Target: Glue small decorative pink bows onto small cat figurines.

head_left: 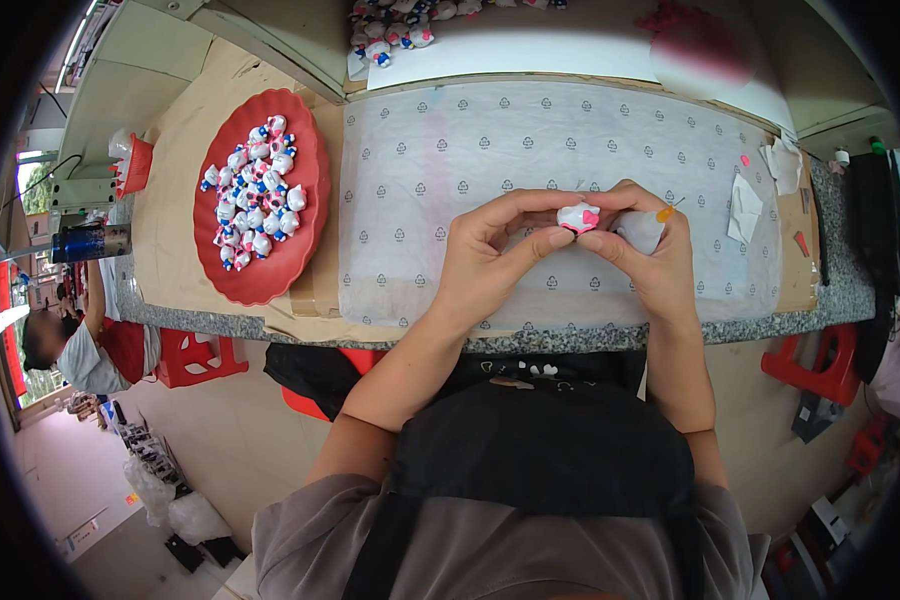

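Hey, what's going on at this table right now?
A person at a stone-topped counter holds a small white figurine with pink spots between both hands. The left hand pinches it from the left; the right hand steadies it and also holds a small glue-like tube. To the left, a red plate holds a pile of similar figurines.

Grey short sleeves, black apron, bare forearms

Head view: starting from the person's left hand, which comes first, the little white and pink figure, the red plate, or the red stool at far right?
1. Little white and pink figure: pinched at the left hand fingertips.
2. Red plate: further left on the counter.
3. Red stool: far right, below the counter edge.
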The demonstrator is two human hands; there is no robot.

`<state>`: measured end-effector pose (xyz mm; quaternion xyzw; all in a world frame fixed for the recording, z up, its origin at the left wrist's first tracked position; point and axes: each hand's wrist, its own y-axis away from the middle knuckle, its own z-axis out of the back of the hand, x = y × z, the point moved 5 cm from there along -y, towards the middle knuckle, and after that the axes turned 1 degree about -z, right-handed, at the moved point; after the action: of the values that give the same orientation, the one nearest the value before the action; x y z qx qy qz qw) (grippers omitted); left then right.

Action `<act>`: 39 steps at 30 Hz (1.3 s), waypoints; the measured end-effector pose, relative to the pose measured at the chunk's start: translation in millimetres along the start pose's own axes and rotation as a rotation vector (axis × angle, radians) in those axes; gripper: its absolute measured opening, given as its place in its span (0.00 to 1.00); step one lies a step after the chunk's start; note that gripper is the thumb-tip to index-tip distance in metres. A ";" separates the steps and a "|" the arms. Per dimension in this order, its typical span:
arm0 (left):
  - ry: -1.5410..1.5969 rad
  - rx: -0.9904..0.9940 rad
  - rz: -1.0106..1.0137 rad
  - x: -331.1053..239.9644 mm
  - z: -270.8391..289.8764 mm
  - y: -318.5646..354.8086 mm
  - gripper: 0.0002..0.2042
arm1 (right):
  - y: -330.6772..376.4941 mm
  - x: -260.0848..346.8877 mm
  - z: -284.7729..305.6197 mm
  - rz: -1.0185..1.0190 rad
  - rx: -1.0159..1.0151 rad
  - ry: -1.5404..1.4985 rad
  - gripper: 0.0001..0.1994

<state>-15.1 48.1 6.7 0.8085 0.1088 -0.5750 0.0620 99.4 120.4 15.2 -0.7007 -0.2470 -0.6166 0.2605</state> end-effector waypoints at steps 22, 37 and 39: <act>-0.107 -0.030 -0.177 -0.5 0.5 2.2 0.11 | 0.3 -3.1 1.6 0.010 0.028 0.006 0.11; -0.090 0.043 -0.266 -5.2 0.1 3.7 0.10 | 1.8 6.0 -0.3 0.087 0.063 0.017 0.12; -0.111 0.047 -0.279 -6.9 0.2 4.5 0.10 | 2.7 8.3 -0.7 0.157 0.067 0.052 0.12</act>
<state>-16.4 43.0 13.0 0.7536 0.2028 -0.6244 -0.0316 101.7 118.1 23.3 -0.6924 -0.2051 -0.6038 0.3376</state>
